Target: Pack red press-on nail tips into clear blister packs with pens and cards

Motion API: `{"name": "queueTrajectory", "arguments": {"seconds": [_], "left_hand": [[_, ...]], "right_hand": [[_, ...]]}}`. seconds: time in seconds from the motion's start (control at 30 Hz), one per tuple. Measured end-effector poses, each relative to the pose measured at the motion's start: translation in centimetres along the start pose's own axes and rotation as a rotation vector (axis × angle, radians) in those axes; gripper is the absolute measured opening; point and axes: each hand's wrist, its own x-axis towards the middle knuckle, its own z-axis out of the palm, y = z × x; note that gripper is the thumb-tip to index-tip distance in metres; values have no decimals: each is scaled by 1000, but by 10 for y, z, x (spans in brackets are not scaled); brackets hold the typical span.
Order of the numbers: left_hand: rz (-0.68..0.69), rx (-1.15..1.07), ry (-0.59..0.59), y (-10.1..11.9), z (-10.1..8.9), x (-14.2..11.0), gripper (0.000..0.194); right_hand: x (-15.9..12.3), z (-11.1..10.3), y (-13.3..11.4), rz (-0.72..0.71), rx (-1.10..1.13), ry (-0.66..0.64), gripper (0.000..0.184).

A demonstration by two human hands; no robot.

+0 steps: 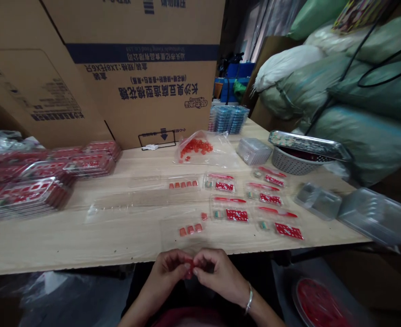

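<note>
My left hand (169, 272) and my right hand (219, 274) meet at the table's front edge, fingertips pinched together. Between them is a small red piece (189, 269), partly covered by the fingers, so its exact kind is unclear. Just beyond, a clear plastic tray (169, 236) holds 3 translucent red cup-shaped pieces (191, 230). One loose red piece (204, 216) lies near that tray. Farther back, another clear tray (152, 193) has a row of several such pieces (183, 185).
Several clear packs (236, 214) with red sticks and dotted packets lie right of centre. A bag of red pieces (197, 147) sits behind. Stacked red packs (26, 195) stand left, a cardboard box (146, 91) at the back, and a grey basket (289, 161) and empty clear trays (378, 215) right.
</note>
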Motion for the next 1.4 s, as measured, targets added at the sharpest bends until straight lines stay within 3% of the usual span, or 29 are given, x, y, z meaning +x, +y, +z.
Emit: {"name": "queueTrajectory", "arguments": {"seconds": [0.2,0.3,0.47,0.63,0.77,0.83,0.93,1.03,1.13,1.23,1.4], "left_hand": [[-19,-87,-61,-6,-2,-5,27],[17,-77,-46,-5,-1,-5,26],[116,88,79,1,2,-6,18],[122,126,77,-2,0,-9,22],[303,361,189,-7,0,-12,17],[359,438,190,-6,-3,-13,17],[404,489,222,-4,-18,-9,20],[513,710,330,-8,-38,1,21],[600,908,336,-17,-52,9,9],[656,986,315,-24,-55,11,13],[681,1028,335,-27,-54,10,23]], "right_hand": [[3,9,17,159,524,-72,34],[4,18,19,234,671,-34,38],[2,21,13,133,410,58,43],[1,22,13,87,368,25,43],[-1,29,18,33,332,71,41],[-1,31,19,-4,301,89,39],[10,26,12,-95,145,77,29],[39,12,1,-360,-295,88,13],[74,0,-6,-601,-732,-62,11],[95,1,-6,-663,-935,-203,7],[94,8,-3,-665,-1001,-217,6]]}}
